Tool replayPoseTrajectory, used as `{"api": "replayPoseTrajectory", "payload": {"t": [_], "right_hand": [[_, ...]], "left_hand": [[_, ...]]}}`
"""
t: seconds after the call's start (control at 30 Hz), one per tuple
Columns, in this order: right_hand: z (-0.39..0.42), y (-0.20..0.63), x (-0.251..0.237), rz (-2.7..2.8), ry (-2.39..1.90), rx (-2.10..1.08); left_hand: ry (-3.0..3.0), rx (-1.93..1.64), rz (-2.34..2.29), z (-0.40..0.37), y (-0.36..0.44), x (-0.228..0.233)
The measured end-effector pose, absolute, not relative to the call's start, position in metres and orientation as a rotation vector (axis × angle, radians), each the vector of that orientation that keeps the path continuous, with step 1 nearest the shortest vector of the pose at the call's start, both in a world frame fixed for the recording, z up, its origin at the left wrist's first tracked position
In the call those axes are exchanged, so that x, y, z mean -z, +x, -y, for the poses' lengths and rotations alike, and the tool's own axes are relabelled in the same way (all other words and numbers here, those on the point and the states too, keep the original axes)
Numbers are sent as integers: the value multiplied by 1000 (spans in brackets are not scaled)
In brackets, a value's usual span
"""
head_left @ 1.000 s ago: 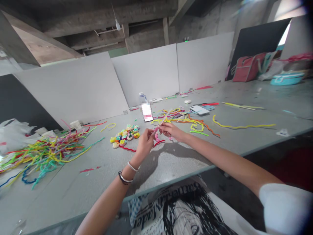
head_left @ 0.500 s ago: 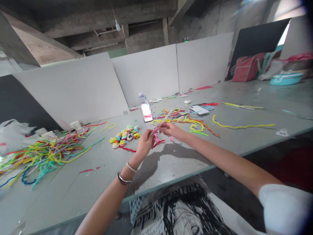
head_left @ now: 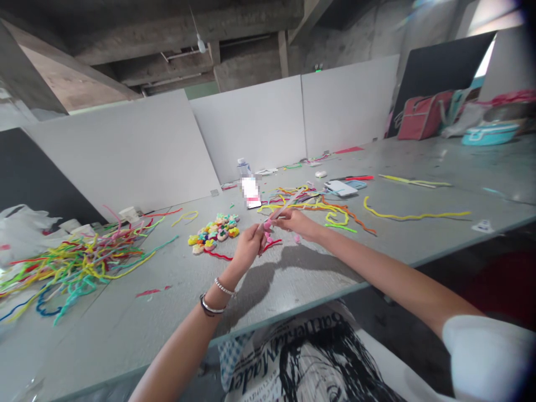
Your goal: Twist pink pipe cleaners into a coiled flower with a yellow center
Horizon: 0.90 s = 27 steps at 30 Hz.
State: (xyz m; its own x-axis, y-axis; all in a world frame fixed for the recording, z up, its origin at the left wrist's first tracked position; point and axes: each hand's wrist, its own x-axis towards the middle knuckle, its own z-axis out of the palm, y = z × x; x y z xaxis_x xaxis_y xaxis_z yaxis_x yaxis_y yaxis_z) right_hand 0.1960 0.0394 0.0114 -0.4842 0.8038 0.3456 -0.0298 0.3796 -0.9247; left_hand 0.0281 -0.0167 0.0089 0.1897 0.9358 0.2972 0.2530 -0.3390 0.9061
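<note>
Above the table my left hand (head_left: 251, 240) pinches a bunched pink pipe cleaner (head_left: 267, 224), and its coils hang below the fingers. My right hand (head_left: 293, 222) is closed at the same piece, thumb and forefinger together close to the left fingertips. From between the hands a pale straight strip (head_left: 290, 205) slants up to the right; whether it is part of the pink piece I cannot tell. A small pink bit (head_left: 297, 239) shows just under my right hand. Beneath my left hand lies a red pipe cleaner (head_left: 220, 256), next to a cluster of colourful pipe-cleaner flowers (head_left: 215, 231).
A big heap of mixed pipe cleaners (head_left: 96, 254) and a white plastic bag (head_left: 29, 234) are on the left. Beyond my hands stand a phone (head_left: 253, 204) and a bottle (head_left: 244, 166). Farther right lie loose strands, another phone (head_left: 341, 188) and a long yellow pipe cleaner (head_left: 414, 216).
The pale strip has swung slightly to the right and shows more of its length. The small pink bit under my right hand has shifted a little right. Both hands stay nearly in place.
</note>
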Motion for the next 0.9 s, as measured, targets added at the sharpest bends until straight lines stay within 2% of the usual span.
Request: {"api": "replayPoseTrajectory", "payload": {"t": [0.37, 0.47, 0.6, 0.73, 0.9], "right_hand": [[-33, 193, -19, 1763, -744, -1172], [-37, 192, -16, 1810, -818, -1095], [-46, 192, -8, 1846, -888, -1002], [-52, 192, -2, 1880, -864, -980], [-50, 191, -3, 1867, -845, -1058]], "left_hand": [[1531, -983, -943, 17, 24, -10], [1784, -935, -1237, 16, 25, -6], [2483, -761, -1799, 23, 28, -3], [2678, -513, -1939, 29, 30, -5], [2711, -482, -2013, 28, 28, -7]]}}
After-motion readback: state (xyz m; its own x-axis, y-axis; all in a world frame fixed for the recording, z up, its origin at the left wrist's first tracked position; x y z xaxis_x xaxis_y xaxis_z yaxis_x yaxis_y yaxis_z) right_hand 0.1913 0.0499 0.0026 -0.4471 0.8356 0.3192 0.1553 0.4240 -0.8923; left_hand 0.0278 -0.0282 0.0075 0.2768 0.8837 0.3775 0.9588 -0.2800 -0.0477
